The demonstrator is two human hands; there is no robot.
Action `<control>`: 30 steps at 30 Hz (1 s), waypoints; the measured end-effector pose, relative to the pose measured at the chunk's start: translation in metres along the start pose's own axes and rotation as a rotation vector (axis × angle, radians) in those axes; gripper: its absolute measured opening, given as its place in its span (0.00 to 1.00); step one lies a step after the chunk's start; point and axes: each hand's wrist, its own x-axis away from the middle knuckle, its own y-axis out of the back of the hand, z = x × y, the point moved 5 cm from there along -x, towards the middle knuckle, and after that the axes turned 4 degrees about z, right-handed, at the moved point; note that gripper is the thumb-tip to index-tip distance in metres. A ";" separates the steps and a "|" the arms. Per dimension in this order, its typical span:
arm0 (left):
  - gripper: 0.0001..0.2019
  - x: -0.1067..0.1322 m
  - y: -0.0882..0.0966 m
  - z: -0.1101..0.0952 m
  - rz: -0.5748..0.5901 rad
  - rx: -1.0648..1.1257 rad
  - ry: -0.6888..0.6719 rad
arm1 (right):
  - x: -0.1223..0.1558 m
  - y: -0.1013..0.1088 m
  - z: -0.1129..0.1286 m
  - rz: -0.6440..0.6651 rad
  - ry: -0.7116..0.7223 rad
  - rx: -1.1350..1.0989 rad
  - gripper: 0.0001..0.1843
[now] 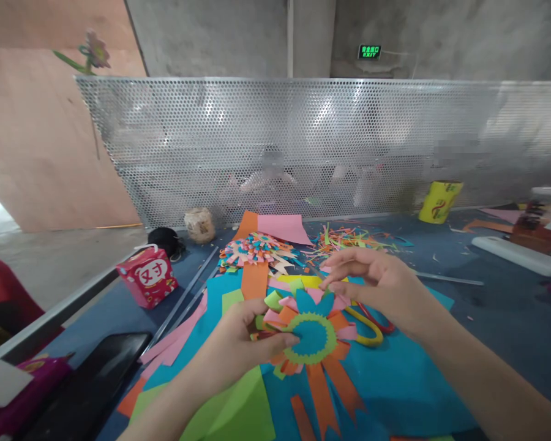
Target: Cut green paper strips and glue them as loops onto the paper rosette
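The paper rosette (313, 334), a blue disc ringed with green and fringed by folded pink, orange and blue petals with orange ribbons trailing below, was held just above the blue sheet (395, 380) near the front of the worktop (509, 306). The left hand (239, 349) was closed on its left edge, thumb pressed on the face. The right hand (376, 285) hovered at the top petals with fingers curled and thumb close to forefinger; I could not tell whether it pinched a petal.

The thumb pressure seemed likely to crease or loosen the folded petals, and a tug at the top might tear one free. The scissors (370, 327) lay partly hidden under the right hand, so a lowered wrist could catch them.

Behind the perforated screen (303, 135) a seated person was only a blur. A second rosette (256, 250) and paper scraps (349, 239) lay further back.
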 end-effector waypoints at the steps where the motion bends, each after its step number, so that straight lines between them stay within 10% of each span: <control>1: 0.11 0.000 0.000 -0.001 -0.003 -0.023 -0.006 | 0.000 0.000 0.000 -0.004 -0.002 0.011 0.12; 5: 0.10 0.002 0.007 -0.009 -0.128 -0.313 -0.147 | 0.000 0.002 0.004 -0.068 0.069 0.095 0.12; 10: 0.08 0.037 0.010 -0.049 -0.548 -1.092 -0.917 | 0.014 0.013 0.022 -0.406 0.358 0.297 0.07; 12: 0.10 0.049 0.008 -0.055 -0.620 -1.313 -1.066 | 0.016 0.008 0.022 -0.322 0.369 0.296 0.13; 18: 0.09 0.056 0.004 -0.062 -0.734 -1.601 -1.119 | 0.007 -0.027 -0.007 0.345 0.030 -0.113 0.20; 30: 0.08 0.055 -0.004 -0.066 -0.708 -1.630 -1.142 | 0.003 -0.032 -0.014 0.261 -0.071 -0.101 0.13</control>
